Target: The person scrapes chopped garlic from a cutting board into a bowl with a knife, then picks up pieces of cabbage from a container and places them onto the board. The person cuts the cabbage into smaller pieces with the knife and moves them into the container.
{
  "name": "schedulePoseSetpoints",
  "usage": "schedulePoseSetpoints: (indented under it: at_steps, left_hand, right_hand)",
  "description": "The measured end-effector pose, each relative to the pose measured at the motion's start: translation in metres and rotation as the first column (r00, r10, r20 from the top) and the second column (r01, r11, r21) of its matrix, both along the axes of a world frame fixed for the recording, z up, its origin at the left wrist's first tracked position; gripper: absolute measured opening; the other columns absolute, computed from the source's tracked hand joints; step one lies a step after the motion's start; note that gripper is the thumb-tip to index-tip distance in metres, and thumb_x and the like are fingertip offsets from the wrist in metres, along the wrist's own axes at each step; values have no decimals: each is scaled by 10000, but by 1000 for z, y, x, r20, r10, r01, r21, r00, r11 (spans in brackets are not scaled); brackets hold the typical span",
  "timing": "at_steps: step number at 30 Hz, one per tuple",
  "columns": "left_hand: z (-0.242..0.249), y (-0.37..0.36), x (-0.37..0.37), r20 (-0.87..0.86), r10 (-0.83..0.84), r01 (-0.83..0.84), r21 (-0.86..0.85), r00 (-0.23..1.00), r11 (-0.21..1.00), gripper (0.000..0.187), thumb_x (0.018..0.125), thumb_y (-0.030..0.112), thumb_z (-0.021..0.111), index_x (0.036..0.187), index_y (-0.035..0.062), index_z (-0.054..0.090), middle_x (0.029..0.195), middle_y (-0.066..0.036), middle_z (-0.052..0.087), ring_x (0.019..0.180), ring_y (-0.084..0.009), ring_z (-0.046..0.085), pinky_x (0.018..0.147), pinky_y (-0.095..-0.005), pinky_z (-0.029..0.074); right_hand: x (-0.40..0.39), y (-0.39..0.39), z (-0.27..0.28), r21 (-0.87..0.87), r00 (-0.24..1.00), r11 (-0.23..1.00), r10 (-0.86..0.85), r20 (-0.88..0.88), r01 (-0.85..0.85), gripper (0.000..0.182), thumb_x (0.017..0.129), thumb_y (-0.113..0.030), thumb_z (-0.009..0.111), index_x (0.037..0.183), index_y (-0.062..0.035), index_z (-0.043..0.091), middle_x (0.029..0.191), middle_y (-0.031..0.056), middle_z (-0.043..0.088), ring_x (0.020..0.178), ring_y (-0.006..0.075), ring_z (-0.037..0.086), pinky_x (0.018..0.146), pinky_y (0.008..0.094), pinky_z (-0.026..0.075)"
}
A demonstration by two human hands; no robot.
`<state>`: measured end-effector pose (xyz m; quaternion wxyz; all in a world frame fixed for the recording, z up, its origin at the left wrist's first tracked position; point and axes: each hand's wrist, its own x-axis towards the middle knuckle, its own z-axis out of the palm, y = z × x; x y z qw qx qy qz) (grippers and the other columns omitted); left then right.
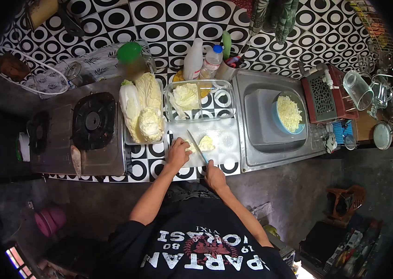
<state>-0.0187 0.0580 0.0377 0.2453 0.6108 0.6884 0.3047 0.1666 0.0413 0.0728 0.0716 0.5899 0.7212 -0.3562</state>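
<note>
Head cam looks straight down on a kitchen counter covered in black-and-white circle tiles. Right hand (pixel 215 176) is closed around the handle of a knife (pixel 197 146), blade angled up and left across the white cutting board (pixel 222 139). Left hand (pixel 178 153) sits flat-ish on a piece of cabbage (pixel 204 143) on that board, fingers curled down over it right next to the blade. Behind the board there's a clear glass dish (pixel 199 100) with more cabbage leaves in it, and whole napa cabbages (pixel 141 111) lie on a tray just left. Gas stove (pixel 78 130) is further left. Over in the sink (pixel 271 121) sits a blue bowl (pixel 289 113) full of chopped pale bits.
</note>
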Motion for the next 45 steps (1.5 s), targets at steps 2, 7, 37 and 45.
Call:
schedulePoseSetpoints:
  at_steps: [2,7,37,45]
  left_hand:
    - [1,-1,0,-5,1,-1,14,1000,1000,207,644,84,726,829,39,645,889,-98,537,858,-291,542,751,-363,445]
    - [1,-3,0,37,4,-2,-65,999,998,196,654,93,721,825,34,647,900,-95,541,868,-290,543,760,-369,444]
    - [60,89,-17,41,173,-177,153,984,972,225,702,72,687,922,30,673,890,-151,575,778,-301,578,703,-367,470]
    - [18,136,-26,-119,65,-68,-22,991,997,239,697,127,690,919,40,679,962,-179,561,910,-327,567,830,-379,459]
  right_hand:
    - [1,0,-1,-9,1000,1000,7,-7,-7,287,762,-77,559,961,1,367,790,274,596,799,464,581,698,522,462]
    - [-4,-9,-6,-21,999,1000,-10,-37,9,277,775,-73,539,977,8,367,789,285,599,792,467,586,695,527,462]
    - [56,-34,12,99,888,899,-397,-230,428,202,916,-199,437,945,0,418,725,308,564,749,509,526,630,550,387]
    - [82,-18,16,76,859,872,-456,-234,483,232,916,-231,433,952,-2,447,772,310,575,789,507,531,669,544,402]
